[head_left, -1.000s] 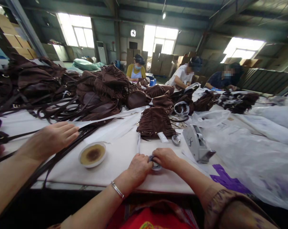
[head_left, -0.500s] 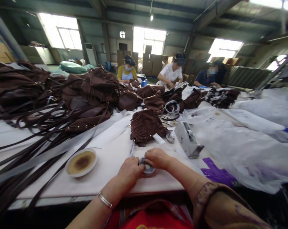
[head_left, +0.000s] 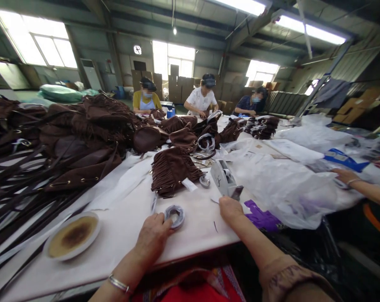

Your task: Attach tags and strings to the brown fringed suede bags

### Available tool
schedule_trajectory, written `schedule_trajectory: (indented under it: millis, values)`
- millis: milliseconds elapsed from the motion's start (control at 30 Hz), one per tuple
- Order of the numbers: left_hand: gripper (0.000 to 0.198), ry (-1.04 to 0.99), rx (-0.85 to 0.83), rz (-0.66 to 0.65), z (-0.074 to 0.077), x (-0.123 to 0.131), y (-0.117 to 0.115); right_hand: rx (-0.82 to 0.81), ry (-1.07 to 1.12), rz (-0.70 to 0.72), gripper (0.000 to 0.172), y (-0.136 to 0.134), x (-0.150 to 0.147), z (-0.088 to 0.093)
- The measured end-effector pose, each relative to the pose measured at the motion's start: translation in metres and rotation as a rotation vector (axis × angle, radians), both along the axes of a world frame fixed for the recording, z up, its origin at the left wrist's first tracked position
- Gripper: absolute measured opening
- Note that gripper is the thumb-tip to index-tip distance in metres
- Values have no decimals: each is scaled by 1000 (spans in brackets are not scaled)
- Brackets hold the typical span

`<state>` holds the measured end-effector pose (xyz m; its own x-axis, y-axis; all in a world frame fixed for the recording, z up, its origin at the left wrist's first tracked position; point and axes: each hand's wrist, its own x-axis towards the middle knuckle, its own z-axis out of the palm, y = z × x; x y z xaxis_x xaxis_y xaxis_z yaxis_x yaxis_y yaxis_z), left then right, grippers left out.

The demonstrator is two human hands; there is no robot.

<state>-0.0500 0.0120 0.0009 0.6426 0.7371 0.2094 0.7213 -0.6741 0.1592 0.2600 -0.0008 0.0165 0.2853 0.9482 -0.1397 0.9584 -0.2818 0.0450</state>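
Note:
A grey, shiny, ring-shaped coil (head_left: 178, 217) lies on the white tabletop, and my left hand (head_left: 152, 235) pinches its left rim. My right hand (head_left: 231, 212) is closed at the near end of a grey tape dispenser (head_left: 223, 178); its fingertips are turned away, so what they grip is hidden. Just beyond the coil rests a dark brown fringed bag (head_left: 174, 170) with a white tag (head_left: 189, 185). A smaller grey ring (head_left: 204, 181) sits at the bag's right side.
Brown bags (head_left: 92, 121) and long straps are heaped at left. A round dish (head_left: 72, 235) with a brown-stained yellow filling stands near the front edge. Clear plastic bags (head_left: 271, 184) and a purple piece (head_left: 261, 216) lie at right. Co-workers sit across; another person's hand (head_left: 345, 176) reaches in.
My right hand has let go of the coil and moved right to the tape dispenser. My left hand stays on the coil. The view has turned right, and a person's arms now show there.

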Motion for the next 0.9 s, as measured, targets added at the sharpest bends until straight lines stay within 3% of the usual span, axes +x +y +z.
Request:
schedule_trajectory:
  millis: [100, 233, 300, 400, 467, 600, 900]
  values:
    - [14, -117, -123, -5, 9, -3, 0, 28, 22, 55, 29, 6, 1, 4]
    - [22, -488, -449, 25, 31, -13, 8, 163, 155, 177, 22, -1, -5, 8]
    - [29, -684, -623, 48, 41, -19, 14, 269, 480, 248, 26, -7, -20, 9]
    - [36, -943, -873, 69, 47, -25, 22, 296, 1042, 275, 32, -18, -57, 14]
    - [39, -1113, -1011, 84, 46, -27, 24, 317, 1177, 274, 33, -24, -83, 22]
    - [42, -1344, -1159, 66, 37, -29, 24, 369, 1185, 331, 33, -24, -118, 40]
    - [39, -1394, -1178, 6, 28, -36, 22, 380, 975, 206, 31, -7, -138, 48]
